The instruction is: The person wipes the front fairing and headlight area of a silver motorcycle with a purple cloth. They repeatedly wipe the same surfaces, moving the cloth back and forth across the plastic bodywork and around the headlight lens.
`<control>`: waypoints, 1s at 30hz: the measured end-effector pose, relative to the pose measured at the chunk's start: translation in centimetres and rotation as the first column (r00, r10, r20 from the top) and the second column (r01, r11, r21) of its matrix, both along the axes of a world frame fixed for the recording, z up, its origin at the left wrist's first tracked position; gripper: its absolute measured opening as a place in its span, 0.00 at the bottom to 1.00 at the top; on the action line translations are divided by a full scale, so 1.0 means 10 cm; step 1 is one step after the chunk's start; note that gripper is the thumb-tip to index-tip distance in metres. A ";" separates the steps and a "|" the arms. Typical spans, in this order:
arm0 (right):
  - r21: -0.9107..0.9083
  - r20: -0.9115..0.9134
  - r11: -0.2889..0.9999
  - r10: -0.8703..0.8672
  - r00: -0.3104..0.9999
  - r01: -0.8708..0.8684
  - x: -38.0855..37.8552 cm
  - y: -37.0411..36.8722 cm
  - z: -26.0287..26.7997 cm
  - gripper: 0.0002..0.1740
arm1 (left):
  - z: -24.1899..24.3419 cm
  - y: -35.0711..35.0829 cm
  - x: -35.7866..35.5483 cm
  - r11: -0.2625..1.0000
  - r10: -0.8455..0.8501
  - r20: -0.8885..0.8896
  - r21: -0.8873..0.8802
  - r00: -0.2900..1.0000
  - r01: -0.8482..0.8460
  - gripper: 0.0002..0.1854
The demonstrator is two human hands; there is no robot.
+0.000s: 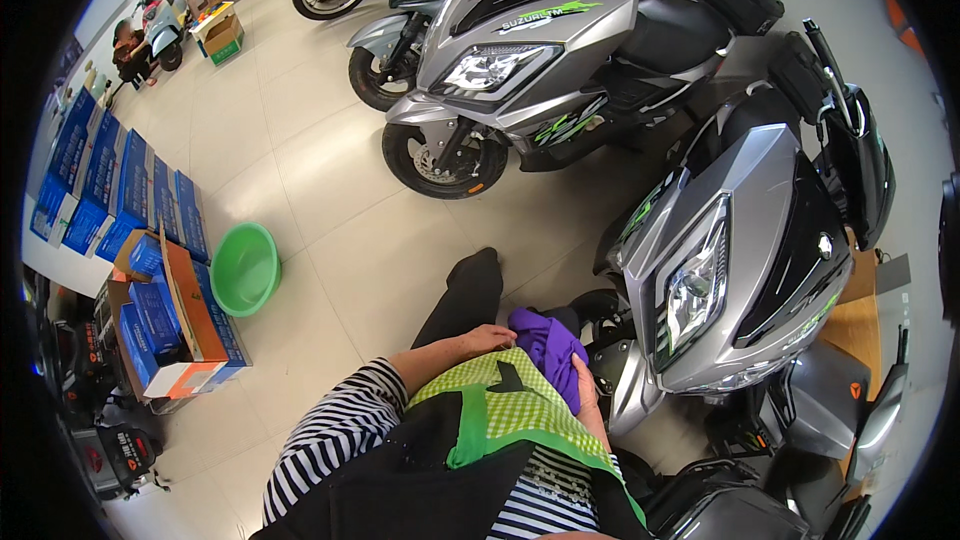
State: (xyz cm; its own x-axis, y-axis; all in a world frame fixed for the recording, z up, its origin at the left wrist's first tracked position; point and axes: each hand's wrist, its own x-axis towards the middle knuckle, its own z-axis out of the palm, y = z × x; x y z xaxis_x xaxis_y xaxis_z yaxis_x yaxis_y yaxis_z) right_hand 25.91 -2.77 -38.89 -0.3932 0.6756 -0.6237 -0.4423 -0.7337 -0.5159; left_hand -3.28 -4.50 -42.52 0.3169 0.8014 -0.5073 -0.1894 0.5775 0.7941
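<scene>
A bunched purple cloth (551,352) is in front of my body, just beyond the edge of a green-and-white checked apron (517,397). My right hand (587,388) grips the cloth from its right side, with the thumb lying along it. At the cloth's left edge my left hand (486,340) has its fingertips drawn together. What, if anything, they pinch is too small to tell. Close to the right of the cloth stands a grey scooter (697,240), its front fender near my right hand.
A second grey scooter (525,67) stands ahead. On the left are a green plastic basin (245,270), an open carton (184,300) of blue boxes and a row of blue cartons (135,172). Far back, a person (131,49) sits beside a light-blue scooter (161,22).
</scene>
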 end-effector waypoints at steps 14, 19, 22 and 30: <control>-0.123 -0.173 0.992 -0.030 0.985 0.009 0.03 0.02 0.01 0.29 | 0.32 0.00 -0.04 0.995 -0.048 -0.078 -0.088 0.996 0.041 0.18; -0.023 -0.182 1.000 -0.007 0.983 0.003 0.04 0.03 -0.07 0.29 | 0.66 -0.04 -1.11 0.960 -0.225 0.199 0.214 0.954 0.181 0.21; -0.091 -0.147 0.996 -0.024 0.989 0.011 0.06 0.07 -0.12 0.29 | 0.49 -0.57 -2.16 0.973 0.229 0.047 0.031 0.972 -0.231 0.22; -0.169 -0.500 0.979 0.016 0.866 -0.115 0.02 0.12 0.12 0.32 | -1.30 -1.62 -1.67 0.991 -0.093 -0.744 -0.137 0.661 -0.014 0.20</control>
State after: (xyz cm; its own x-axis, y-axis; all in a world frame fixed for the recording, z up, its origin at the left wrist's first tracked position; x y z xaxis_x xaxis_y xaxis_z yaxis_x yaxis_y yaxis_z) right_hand 26.07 -1.61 -37.72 -0.7222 0.5279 -0.4470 -0.5494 -0.8304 -0.0930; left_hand -19.99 -20.71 -55.51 -0.1822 0.7131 -0.6770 0.4622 0.6698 0.5812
